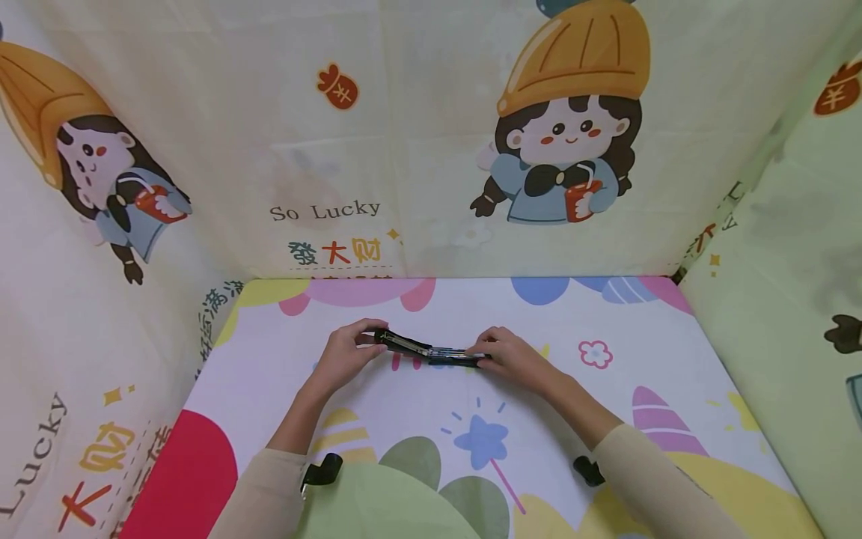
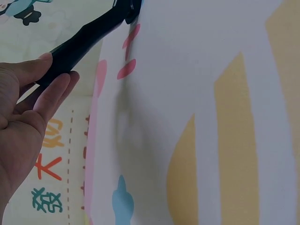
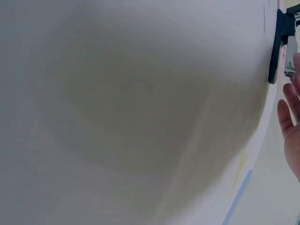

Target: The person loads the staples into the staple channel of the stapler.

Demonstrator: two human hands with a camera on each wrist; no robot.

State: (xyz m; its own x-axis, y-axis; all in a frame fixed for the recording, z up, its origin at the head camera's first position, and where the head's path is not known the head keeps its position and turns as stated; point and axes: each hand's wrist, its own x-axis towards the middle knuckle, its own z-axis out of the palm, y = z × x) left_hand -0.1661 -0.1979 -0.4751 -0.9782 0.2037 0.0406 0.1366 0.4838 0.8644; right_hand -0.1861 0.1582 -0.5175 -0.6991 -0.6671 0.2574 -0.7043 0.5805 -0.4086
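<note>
A black stapler (image 1: 431, 355) is swung wide open above the table, its metal insides showing in the head view. With thumb and fingers, my left hand (image 1: 347, 355) pinches the end of its black upper arm (image 2: 77, 52). At the other end, my right hand (image 1: 512, 358) holds the stapler near its metal staple channel and black base. The right wrist view catches only part of that hand (image 3: 293, 136), at the right edge, with a fingertip against the end of the metal channel (image 3: 290, 56). My right thumb is out of that view.
The table (image 1: 417, 404) wears a colourful printed cover. Printed cloth walls (image 1: 431, 165) enclose it at the back and both sides. Black wrist devices (image 1: 325, 470) sit at both sleeves.
</note>
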